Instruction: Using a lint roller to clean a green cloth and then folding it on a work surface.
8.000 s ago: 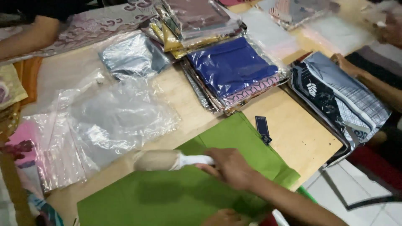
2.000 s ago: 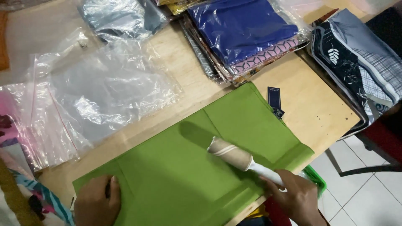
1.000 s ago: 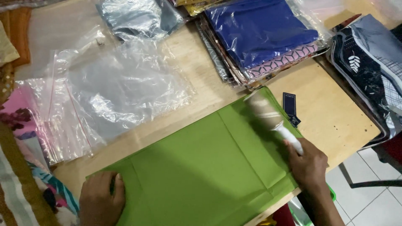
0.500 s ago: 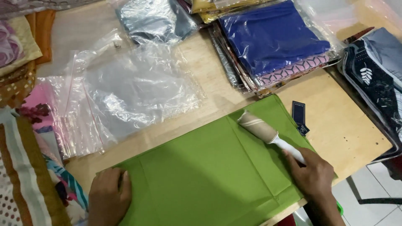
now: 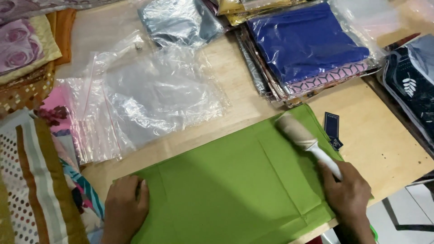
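Observation:
A folded green cloth lies flat on the wooden table near its front edge. My right hand grips the white handle of a lint roller, whose roll rests on the cloth's far right corner. My left hand presses flat on the cloth's left end, fingers spread.
Empty clear plastic bags lie beyond the cloth. A stack of bagged cloths, blue on top, sits at the back right. A small dark tag lies right of the roller. Patterned fabrics pile up on the left; dark printed cloth at far right.
The roller has shifted slightly along the cloth's right end toward its far corner. My left hand stays pressed on the left end.

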